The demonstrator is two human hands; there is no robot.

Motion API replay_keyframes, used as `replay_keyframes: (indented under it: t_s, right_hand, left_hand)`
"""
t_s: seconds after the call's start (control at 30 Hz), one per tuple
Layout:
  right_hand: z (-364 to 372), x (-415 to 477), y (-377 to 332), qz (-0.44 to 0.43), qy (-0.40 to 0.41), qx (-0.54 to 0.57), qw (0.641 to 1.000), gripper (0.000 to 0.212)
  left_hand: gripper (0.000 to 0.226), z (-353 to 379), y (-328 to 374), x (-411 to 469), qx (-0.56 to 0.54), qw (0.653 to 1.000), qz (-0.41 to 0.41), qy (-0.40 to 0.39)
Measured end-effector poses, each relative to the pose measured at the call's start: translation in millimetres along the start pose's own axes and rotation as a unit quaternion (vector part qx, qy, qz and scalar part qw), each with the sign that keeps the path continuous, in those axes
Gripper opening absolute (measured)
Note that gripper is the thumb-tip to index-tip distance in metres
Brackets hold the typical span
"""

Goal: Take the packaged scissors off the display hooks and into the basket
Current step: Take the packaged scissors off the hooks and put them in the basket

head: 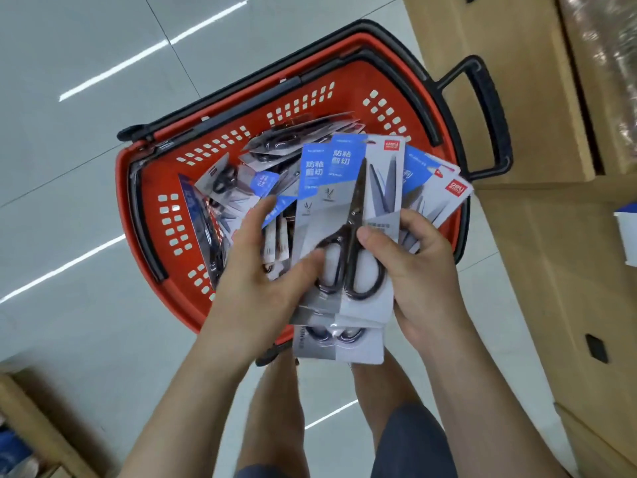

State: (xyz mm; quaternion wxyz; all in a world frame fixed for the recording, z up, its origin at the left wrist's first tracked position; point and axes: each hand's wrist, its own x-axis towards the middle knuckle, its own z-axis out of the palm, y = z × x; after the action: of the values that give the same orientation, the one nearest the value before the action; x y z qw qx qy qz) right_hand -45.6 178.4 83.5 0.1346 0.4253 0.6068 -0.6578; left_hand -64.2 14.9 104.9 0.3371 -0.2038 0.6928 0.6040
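Holding a fan of packs over the basket

From my feed, the pale tiled floor (86, 167) fills the view from 7 to 12 o'clock, streaked with light reflections. Brown cardboard boxes (517, 81) run down the edge from 1 to 5 o'clock.

The red basket (121, 208) sits on the floor at centre, reaching toward 12 o'clock. Its black carry handles are folded down along the rim, and a black pull handle (489, 115) sticks out at 2 o'clock, close against the boxes.

The packs (348, 201) I am watching are carded scissors with blue tops, spread like a fan above the basket's 5 o'clock side, with both hands on them. Their lower ends overhang the near rim toward 6 o'clock. I cannot tell how many are in the fan.

Loose packs (272, 139) already lie in a jumble inside the basket, piled from its middle toward 11 o'clock, some tilted against the wall.

The left hand (255, 267) comes in from 7 o'clock. Its thumb presses on the front card by the scissor loops, and its fingers reach up the fan's left edge, pinching the fan.

The right hand (420, 267) comes in from 5 o'clock. Its thumb lies on the front card and its fingers curl behind the fan's right side.

The front scissors (351, 257) are black, with the blades pointing to 12 o'clock.
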Motion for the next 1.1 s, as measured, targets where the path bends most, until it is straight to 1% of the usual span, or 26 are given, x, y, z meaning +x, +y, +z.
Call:
replay_keyframes:
  t_s: [0.03, 0.07, 0.1, 0.17, 0.23, 0.3, 0.37, 0.4, 0.47, 0.5, 0.57, 0.6, 0.63, 0.67, 0.7, 0.73, 0.8, 0.83, 0.87, 0.9, 0.93, 0.97, 1.0, 1.03, 1.07, 1.1]
  right_hand:
    - [-0.8, -2.3, -3.2, -0.015, -0.006, -0.01, 1.0, 0.021]
    - [-1.6, -4.3, -6.8, -0.033, -0.014, -0.021, 0.999, 0.024]
    - [-3.0, -6.7, -12.1, -0.049, -0.021, -0.033, 0.998, 0.026]
    - [-8.2, -12.4, -22.1, -0.076, -0.043, -0.059, 0.994, 0.031]
    - [-13.5, -21.3, -31.5, -0.095, -0.071, -0.079, 0.99, 0.041]
    - [-17.2, -32.9, -43.7, -0.115, -0.076, -0.063, 0.988, 0.051]
    - [-22.8, -44.1, -56.6, -0.128, -0.076, -0.035, 0.988, 0.056]
    - [-27.9, -49.1, -61.3, -0.13, -0.074, -0.018, 0.989, 0.057]
    - [-39.5, -61.5, -73.3, -0.133, -0.062, 0.033, 0.989, 0.063]
    - [-45.4, -68.5, -78.7, -0.139, -0.063, 0.053, 0.987, 0.069]
    - [-55.8, -82.0, -84.9, -0.152, -0.071, 0.08, 0.983, 0.082]
    - [-59.7, -88.5, -87.3, -0.15, -0.066, 0.081, 0.983, 0.086]
    - [-63.1, -95.3, -90.7, -0.146, -0.051, 0.071, 0.985, 0.087]
    - [-64.9, -102.0, -93.2, -0.145, -0.027, 0.051, 0.988, 0.085]
    - [-65.6, -109.6, -94.9, -0.146, 0.006, 0.034, 0.989, 0.079]
    - [-66.0, -117.7, -94.9, -0.145, 0.044, 0.029, 0.988, 0.069]
    - [-64.2, -137.8, -96.8, -0.132, 0.11, 0.066, 0.983, 0.048]
    - [-63.5, -149.4, -96.6, -0.127, 0.131, 0.091, 0.979, 0.039]
    - [-63.5, -162.2, -96.2, -0.127, 0.148, 0.105, 0.975, 0.033]
    - [-64.9, -176.4, -97.2, -0.133, 0.156, 0.111, 0.972, 0.031]
    - [-68.3, -189.8, -97.4, -0.141, 0.159, 0.114, 0.97, 0.032]
    - [-72.7, -203.7, -98.6, -0.148, 0.154, 0.123, 0.969, 0.039]
    - [-78.4, -216.3, -98.4, -0.154, 0.147, 0.134, 0.968, 0.05]
    - [-85.0, -227.9, -96.8, -0.158, 0.141, 0.148, 0.966, 0.065]
    - [-92.7, -238.8, -93.6, -0.159, 0.144, 0.162, 0.963, 0.078]
    - [-100.8, -250.4, -90.8, -0.158, 0.153, 0.173, 0.96, 0.086]
  left_hand:
    - [0.067, 6.7, 2.9, 4.0, -0.022, 0.998, -0.042, -0.033]
    - [0.063, 13.2, 7.3, 6.5, -0.066, 0.993, -0.075, -0.066]
    - [0.058, 17.7, 12.5, 6.8, -0.107, 0.986, -0.096, -0.083]
    - [0.054, 21.2, 25.0, 4.7, -0.142, 0.981, -0.108, -0.076]
    - [0.053, 20.9, 35.8, -0.6, -0.127, 0.984, -0.106, -0.066]
    - [0.045, 23.4, 48.9, -9.4, -0.079, 0.99, -0.102, -0.059]
    - [0.038, 29.7, 64.3, -21.2, -0.038, 0.993, -0.098, -0.052]
    - [0.039, 32.7, 71.9, -27.3, -0.027, 0.994, -0.095, -0.049]
    - [0.048, 37.1, 86.0, -39.8, -0.013, 0.995, -0.087, -0.046]
    - [0.053, 37.9, 91.7, -45.1, -0.006, 0.995, -0.085, -0.045]
    - [0.055, 40.7, 105.1, -56.3, 0.007, 0.996, -0.078, -0.047]
    - [0.052, 42.2, 110.9, -61.4, 0.007, 0.996, -0.068, -0.052]
    - [0.042, 44.1, 116.5, -66.9, 0.008, 0.997, -0.055, -0.062]
    - [0.029, 45.1, 121.5, -71.9, 0.011, 0.997, -0.038, -0.071]
    - [0.02, 45.6, 126.2, -76.5, 0.019, 0.996, -0.022, -0.083]
    - [0.017, 45.7, 131.4, -81.0, 0.026, 0.995, -0.01, -0.095]
    - [0.015, 44.2, 143.0, -90.4, 0.035, 0.992, 0.003, -0.124]
    - [0.021, 43.5, 146.6, -96.0, 0.033, 0.989, 0.004, -0.146]
    - [0.032, 43.3, 150.5, -103.6, 0.027, 0.985, 0.005, -0.169]
    - [0.045, 44.4, 154.4, -111.4, 0.026, 0.983, 0.004, -0.181]
    - [0.055, 46.6, 158.5, -119.7, 0.026, 0.984, 0.008, -0.178]
    - [0.061, 50.5, 162.5, -128.2, 0.026, 0.984, 0.014, -0.173]
    - [0.063, 54.7, 164.7, -134.7, 0.025, 0.985, 0.02, -0.17]
    - [0.058, 60.1, 166.1, -141.1, 0.024, 0.985, 0.024, -0.172]
    - [0.049, 66.7, 166.2, -147.0, 0.024, 0.984, 0.026, -0.177]
    - [0.04, 75.1, 167.0, -154.2, 0.022, 0.983, 0.026, -0.183]
